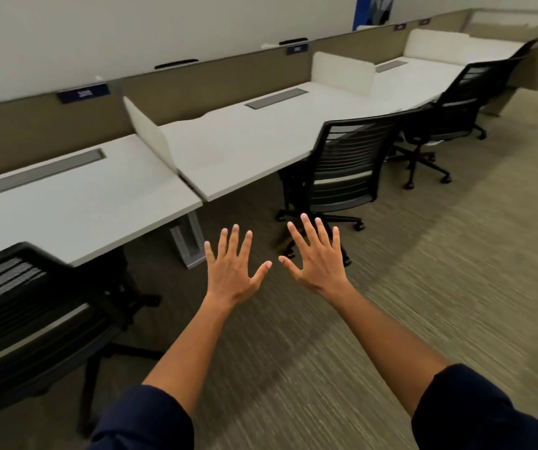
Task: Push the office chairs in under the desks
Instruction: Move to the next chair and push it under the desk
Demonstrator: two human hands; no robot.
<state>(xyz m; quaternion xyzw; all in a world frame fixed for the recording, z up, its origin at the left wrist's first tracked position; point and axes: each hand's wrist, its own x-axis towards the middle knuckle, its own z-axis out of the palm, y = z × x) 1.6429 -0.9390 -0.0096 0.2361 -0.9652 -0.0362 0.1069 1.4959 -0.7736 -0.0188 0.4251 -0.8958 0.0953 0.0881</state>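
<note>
- Two dark sleeves (144,420) are seen at 6 o'clock, forearms stretched forward over the carpet (423,287).
- The left hand (231,274) and right hand (318,264) are held side by side in the air, fingers (235,237) spread wide, nothing grasped or touched.
- A black office chair (27,319) is found at 8 o'clock, beside the near bench (76,203).
- A second chair (342,170) is placed at 1 o'clock, backrest at the middle bench (244,147) edge.
- A third chair (456,102) is seen at 2 o'clock.

Head view, angled down over desks (244,147), carpet (423,287)
</note>
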